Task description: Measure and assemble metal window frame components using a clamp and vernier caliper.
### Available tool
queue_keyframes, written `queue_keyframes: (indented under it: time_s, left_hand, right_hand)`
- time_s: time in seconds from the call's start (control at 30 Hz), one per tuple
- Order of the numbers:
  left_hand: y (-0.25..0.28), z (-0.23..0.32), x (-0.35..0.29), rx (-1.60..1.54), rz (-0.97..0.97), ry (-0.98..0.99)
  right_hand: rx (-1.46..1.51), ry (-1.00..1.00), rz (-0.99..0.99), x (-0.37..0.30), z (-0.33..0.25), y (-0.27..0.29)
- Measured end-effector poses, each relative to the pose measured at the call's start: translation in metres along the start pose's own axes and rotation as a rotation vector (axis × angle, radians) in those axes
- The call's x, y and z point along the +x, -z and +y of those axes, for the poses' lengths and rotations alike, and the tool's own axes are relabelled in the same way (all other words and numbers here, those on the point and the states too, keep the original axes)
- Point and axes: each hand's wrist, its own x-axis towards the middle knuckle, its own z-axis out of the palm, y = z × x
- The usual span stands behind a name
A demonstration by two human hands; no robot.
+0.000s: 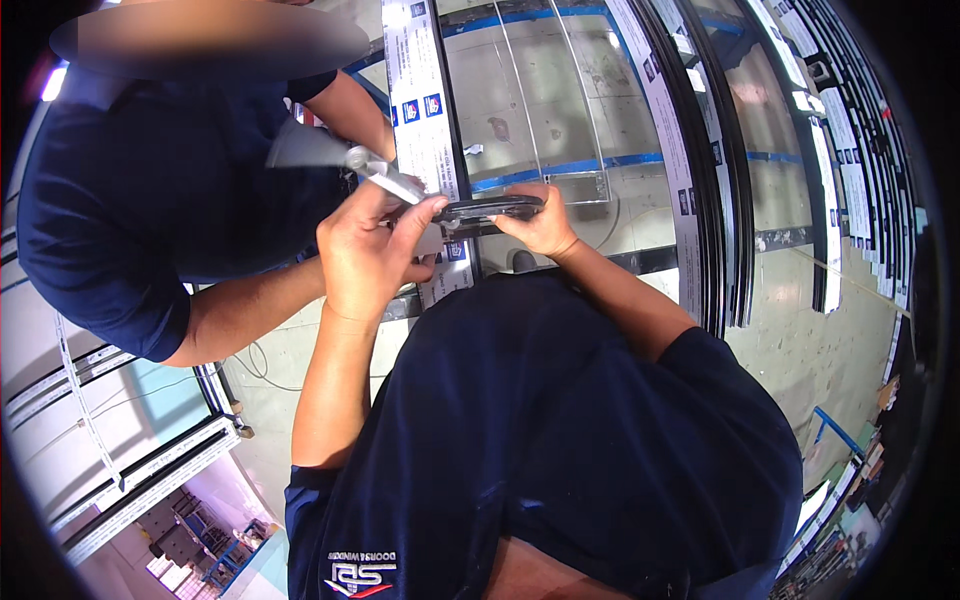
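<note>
My left hand (365, 245) pinches a silver rod-like tool (398, 185) between thumb and fingers. The tool's far end has a round joint and a blurred pale flat part. A long, dark, narrow piece (490, 208) spans from my left thumb to my right hand (545, 228), whose fingers close round its right end. I cannot make out what kind of part it is. Both hands are above a frame profile (425, 110) covered in white printed film with a black edge. A co-worker's forearm (255, 305) reaches in behind my left hand, their fingers partly hidden.
A co-worker in a dark blue shirt (170, 190) stands close on the left. Long black and white profiles (690, 200) run along the right, with more stacked beyond. Blue-edged rack bars (620, 160) cross below. A film-wrapped frame (150, 470) lies at lower left, near a thin cable (265, 375).
</note>
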Motion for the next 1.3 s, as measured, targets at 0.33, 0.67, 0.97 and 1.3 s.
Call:
queue_keyframes:
  time_s: [0.33, 0.67, 0.97, 1.3]
  left_hand:
    - [-0.001, -0.01, 0.004, 0.111, 0.116, -0.089]
    - [0.002, -0.03, 0.008, -0.129, 0.3, -0.106]
    - [0.004, -0.027, -0.007, -0.098, 0.359, -0.068]
    - [0.005, -0.053, -0.016, -0.375, 0.349, 0.065]
  right_hand:
    - [0.007, -0.009, -0.001, 0.012, 0.005, -0.012]
    - [0.068, 0.022, -0.013, 0.022, -0.016, -0.024]
    - [-0.056, -0.077, -0.041, 0.018, 0.01, -0.036]
    - [-0.09, -0.035, -0.075, 0.021, -0.012, -0.032]
